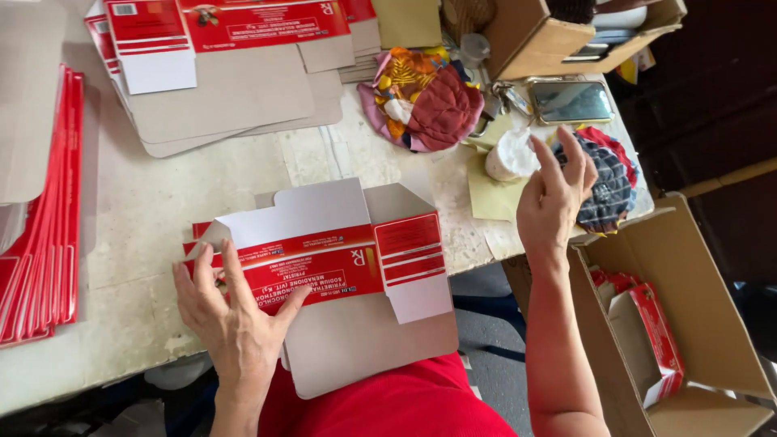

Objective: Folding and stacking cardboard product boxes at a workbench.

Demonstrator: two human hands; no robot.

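Centrally, a flat unfolded carton (340, 259), red and white print on grey board, lies at the near edge of the bench (137, 243), its lower flap hanging past the edge over the person's red-clad lap. Left hand (231, 311) rests flat on the carton's left end, fingers spread, palm down; grip wide, nothing clasped. Right hand (554, 198) is raised above the bench's right end, well apart from the carton, fingers loosely extended and a little curled; grip open, holding nothing that can be seen.

Just beside the right hand: a small white pot (510, 155) standing on a yellowish sheet of paper (486, 194), and a dark checked cloth bundle (609, 190) at the bench corner. Behind these, a phone (571, 101) lies face up. Farther left, a crumpled cloth (425, 101) in maroon, orange and pink.

At the bench's far side, a loose stack of flat cartons (227, 73), same print, grey backs showing. At the left edge, a second stack of flat cartons stood on edge (44, 235), red sides visible.

Right of the person, below bench level, an open cardboard box (712, 324) holds folded red-and-white cartons (647, 332). More brown boxes (550, 36) stand at the top right.
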